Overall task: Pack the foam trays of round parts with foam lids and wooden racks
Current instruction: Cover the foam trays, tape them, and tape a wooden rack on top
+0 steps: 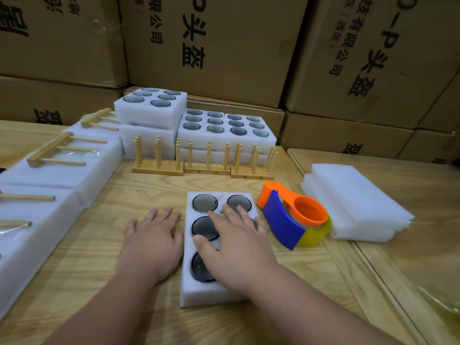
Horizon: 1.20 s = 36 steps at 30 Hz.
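Observation:
A white foam tray (196,292) with dark round parts (204,202) in its holes lies on the wooden table in front of me. My right hand (236,242) rests flat on top of it, fingers straight, covering some of the parts. Flat on the table against the tray's left side lies my left hand (155,239), fingers straight. A stack of white foam lids (353,202) sits at the right. Three wooden peg racks (206,158) stand in a row behind the tray. More filled foam trays (224,128) are stacked further back.
An orange and blue tape dispenser (293,215) with yellow tape lies just right of the tray. Wrapped foam packs with wooden racks on top (62,165) line the left side. Cardboard boxes (211,41) form a wall behind the table.

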Each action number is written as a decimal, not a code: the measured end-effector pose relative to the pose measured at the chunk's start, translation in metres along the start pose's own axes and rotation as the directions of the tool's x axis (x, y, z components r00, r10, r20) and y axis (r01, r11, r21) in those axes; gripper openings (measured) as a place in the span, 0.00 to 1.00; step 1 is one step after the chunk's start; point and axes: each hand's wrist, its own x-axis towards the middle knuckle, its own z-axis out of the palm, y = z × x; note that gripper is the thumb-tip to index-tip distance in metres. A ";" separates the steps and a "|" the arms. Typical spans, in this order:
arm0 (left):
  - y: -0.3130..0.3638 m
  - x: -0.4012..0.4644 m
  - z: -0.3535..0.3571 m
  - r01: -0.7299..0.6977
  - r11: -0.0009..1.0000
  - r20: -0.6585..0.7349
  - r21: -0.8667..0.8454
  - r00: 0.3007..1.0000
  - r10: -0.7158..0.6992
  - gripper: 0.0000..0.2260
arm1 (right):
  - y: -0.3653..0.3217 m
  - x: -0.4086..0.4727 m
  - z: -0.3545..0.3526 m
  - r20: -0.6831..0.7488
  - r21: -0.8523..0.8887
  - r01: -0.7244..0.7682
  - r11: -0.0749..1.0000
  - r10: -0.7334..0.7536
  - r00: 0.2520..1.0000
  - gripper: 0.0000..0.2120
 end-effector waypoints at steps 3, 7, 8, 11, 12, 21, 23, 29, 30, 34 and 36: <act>0.001 -0.001 0.000 0.000 1.000 0.006 0.003 1.000 0.000 0.25 | 0.016 -0.002 -0.017 -0.222 0.111 0.087 0.990 -0.060 0.973 0.22; 0.002 -0.001 -0.003 -0.006 1.000 0.012 -0.014 1.000 0.007 0.24 | 0.064 0.014 -0.054 -0.454 0.173 0.108 0.979 -0.018 0.891 0.11; 0.003 -0.002 -0.003 -0.006 1.000 0.012 -0.016 1.000 0.007 0.24 | 0.081 0.022 -0.067 -0.497 0.192 0.070 0.979 0.035 0.867 0.10; 0.003 -0.002 -0.004 -0.004 1.000 0.013 -0.020 1.000 0.004 0.24 | 0.141 0.043 -0.107 -0.590 0.191 -0.108 0.976 0.202 0.781 0.10; 0.003 -0.002 -0.004 -0.004 1.000 0.015 -0.019 1.000 0.004 0.24 | 0.163 0.047 -0.117 -0.594 0.203 -0.195 0.960 0.279 0.755 0.12; 0.004 -0.002 -0.004 0.002 1.000 0.017 -0.023 1.000 -0.001 0.24 | 0.308 0.032 -0.138 -0.231 0.104 -0.820 0.563 0.816 0.530 0.42; 0.003 -0.001 -0.003 0.005 1.000 0.018 -0.025 1.000 -0.005 0.24 | 0.316 0.031 -0.133 -0.149 0.214 -0.824 0.525 0.851 0.504 0.46; 0.002 -0.003 -0.003 0.007 0.999 0.019 -0.032 1.000 -0.007 0.25 | 0.313 0.028 -0.132 -0.240 0.151 -0.802 0.578 0.808 0.538 0.46; 0.002 -0.003 -0.003 0.008 1.000 0.018 -0.029 1.000 -0.008 0.25 | 0.307 0.027 -0.134 -0.259 0.122 -0.803 0.584 0.799 0.542 0.45; 0.003 -0.003 -0.003 0.008 0.999 0.016 -0.034 1.000 -0.008 0.25 | 0.304 0.031 -0.149 -0.394 0.108 -0.756 0.646 0.726 0.564 0.43; 0.004 -0.003 -0.004 0.008 0.999 0.015 -0.035 1.000 -0.007 0.25 | 0.306 0.036 -0.167 -0.375 0.219 -0.717 0.661 0.736 0.564 0.41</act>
